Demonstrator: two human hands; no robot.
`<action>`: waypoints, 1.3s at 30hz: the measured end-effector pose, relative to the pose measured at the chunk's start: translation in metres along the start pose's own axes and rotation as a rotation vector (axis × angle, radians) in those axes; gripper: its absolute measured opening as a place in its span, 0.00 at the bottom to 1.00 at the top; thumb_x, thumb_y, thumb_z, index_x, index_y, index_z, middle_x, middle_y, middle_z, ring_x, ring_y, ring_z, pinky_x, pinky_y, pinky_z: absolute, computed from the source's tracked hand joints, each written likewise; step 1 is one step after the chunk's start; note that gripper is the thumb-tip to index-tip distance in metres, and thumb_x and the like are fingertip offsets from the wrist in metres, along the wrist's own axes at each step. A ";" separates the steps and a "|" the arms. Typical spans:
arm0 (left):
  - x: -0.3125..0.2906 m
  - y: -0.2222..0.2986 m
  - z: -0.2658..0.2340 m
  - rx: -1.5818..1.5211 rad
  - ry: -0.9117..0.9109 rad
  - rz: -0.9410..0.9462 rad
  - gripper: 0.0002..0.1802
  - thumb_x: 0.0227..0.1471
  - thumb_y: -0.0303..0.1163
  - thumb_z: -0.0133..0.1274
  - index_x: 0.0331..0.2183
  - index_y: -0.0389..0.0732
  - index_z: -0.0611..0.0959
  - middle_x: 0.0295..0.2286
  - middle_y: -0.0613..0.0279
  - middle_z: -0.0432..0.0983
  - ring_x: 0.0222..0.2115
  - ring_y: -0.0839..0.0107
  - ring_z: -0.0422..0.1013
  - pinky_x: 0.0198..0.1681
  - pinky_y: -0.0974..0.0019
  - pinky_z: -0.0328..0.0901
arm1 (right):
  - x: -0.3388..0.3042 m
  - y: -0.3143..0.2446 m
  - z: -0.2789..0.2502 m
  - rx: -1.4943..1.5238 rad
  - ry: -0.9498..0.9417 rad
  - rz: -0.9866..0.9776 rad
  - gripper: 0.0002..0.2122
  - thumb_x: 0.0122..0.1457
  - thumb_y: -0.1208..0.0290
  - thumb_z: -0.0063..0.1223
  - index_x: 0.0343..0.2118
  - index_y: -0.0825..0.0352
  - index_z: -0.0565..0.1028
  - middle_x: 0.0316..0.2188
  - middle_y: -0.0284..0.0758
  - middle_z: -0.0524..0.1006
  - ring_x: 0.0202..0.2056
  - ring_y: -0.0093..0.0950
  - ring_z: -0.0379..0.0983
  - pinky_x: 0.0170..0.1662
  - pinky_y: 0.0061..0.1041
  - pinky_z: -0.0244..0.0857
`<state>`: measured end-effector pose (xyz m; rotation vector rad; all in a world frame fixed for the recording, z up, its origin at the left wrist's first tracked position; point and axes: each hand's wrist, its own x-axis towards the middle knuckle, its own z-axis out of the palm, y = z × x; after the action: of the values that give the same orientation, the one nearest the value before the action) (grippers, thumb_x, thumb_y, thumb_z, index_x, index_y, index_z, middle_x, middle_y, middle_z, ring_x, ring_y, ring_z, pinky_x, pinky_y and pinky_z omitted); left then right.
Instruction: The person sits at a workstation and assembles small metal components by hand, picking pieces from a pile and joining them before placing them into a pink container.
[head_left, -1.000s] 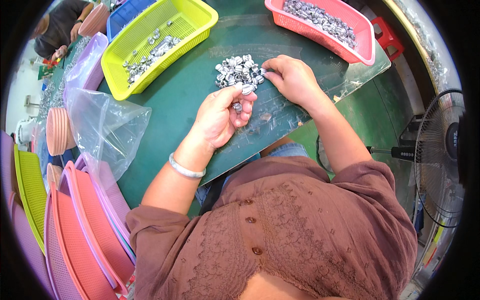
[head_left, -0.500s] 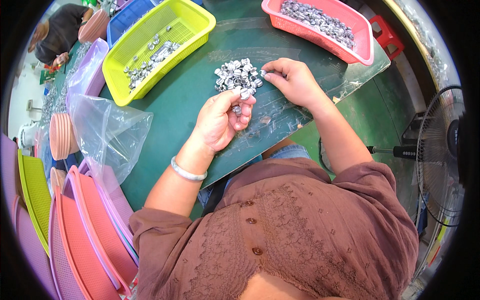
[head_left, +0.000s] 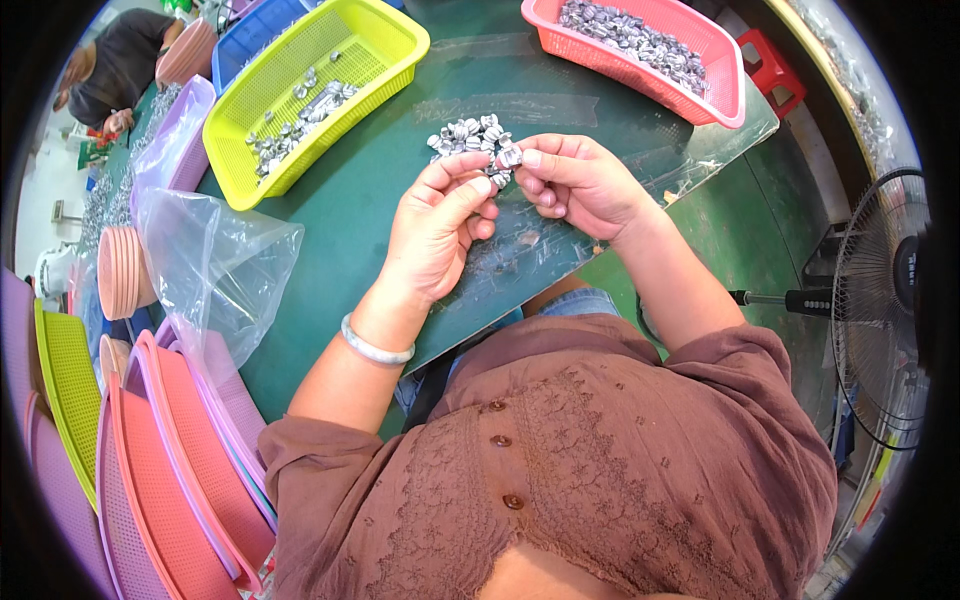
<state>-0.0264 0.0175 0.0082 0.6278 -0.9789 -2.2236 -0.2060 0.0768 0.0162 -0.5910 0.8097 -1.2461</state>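
Observation:
Between the thumb and fingers of my right hand (head_left: 588,186) is a small silver-grey ribbed metal part (head_left: 510,158). My left hand (head_left: 440,218), with a pale bangle on its wrist, is closed close beside it, thumb and forefinger nearly together. What the left fingers hold, if anything, is hidden. Just beyond both hands lies a loose pile of similar metal parts (head_left: 466,133) on the green tabletop (head_left: 350,240); my fingers cover its near side.
A yellow-green basket (head_left: 235,125) with scattered parts stands far left. A fuller pink basket (head_left: 640,75) sits far right. A clear plastic bag (head_left: 225,260) and stacked baskets (head_left: 190,450) are at left, a fan (head_left: 885,270) at right. Another person (head_left: 115,60) works at far left.
My right hand has come left from the pile's right edge to meet my left hand, bringing a part. The part seen at my left fingertips is no longer clearly visible there.

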 end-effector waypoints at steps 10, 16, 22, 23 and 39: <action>-0.003 -0.002 0.007 0.249 0.067 0.205 0.13 0.46 0.23 0.53 0.38 0.39 0.78 0.22 0.73 0.67 0.16 0.87 0.56 0.17 0.83 0.50 | -0.003 0.016 0.028 0.000 0.121 -0.047 0.05 0.53 0.69 0.52 0.29 0.65 0.74 0.16 0.24 0.68 0.15 0.12 0.58 0.16 0.10 0.50; -0.001 -0.003 0.005 0.219 0.059 0.161 0.12 0.48 0.26 0.53 0.38 0.38 0.78 0.20 0.73 0.67 0.16 0.87 0.56 0.17 0.83 0.50 | -0.008 0.016 0.034 -0.026 0.161 -0.058 0.05 0.53 0.69 0.53 0.30 0.65 0.74 0.16 0.24 0.67 0.16 0.12 0.58 0.17 0.09 0.50; -0.001 -0.002 0.004 0.190 0.049 0.136 0.11 0.48 0.27 0.53 0.37 0.39 0.79 0.20 0.73 0.68 0.17 0.87 0.56 0.17 0.82 0.50 | -0.008 0.017 0.035 0.007 0.188 -0.060 0.06 0.51 0.69 0.55 0.27 0.65 0.74 0.15 0.24 0.67 0.15 0.12 0.57 0.16 0.10 0.49; -0.001 -0.002 0.005 0.191 0.046 0.134 0.11 0.48 0.27 0.53 0.37 0.39 0.79 0.20 0.73 0.68 0.17 0.87 0.56 0.17 0.82 0.50 | -0.008 0.016 0.035 0.004 0.190 -0.057 0.05 0.52 0.69 0.54 0.26 0.65 0.74 0.15 0.24 0.67 0.15 0.12 0.57 0.16 0.10 0.49; -0.002 -0.002 0.007 0.326 0.067 0.186 0.10 0.48 0.27 0.53 0.36 0.38 0.79 0.23 0.72 0.72 0.17 0.88 0.56 0.18 0.83 0.51 | -0.009 0.016 0.028 -0.002 0.162 -0.030 0.08 0.54 0.68 0.51 0.22 0.64 0.71 0.15 0.26 0.67 0.15 0.13 0.58 0.15 0.11 0.50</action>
<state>-0.0299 0.0238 0.0113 0.7166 -1.3219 -1.8848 -0.1747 0.0879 0.0220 -0.5100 0.9404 -1.3328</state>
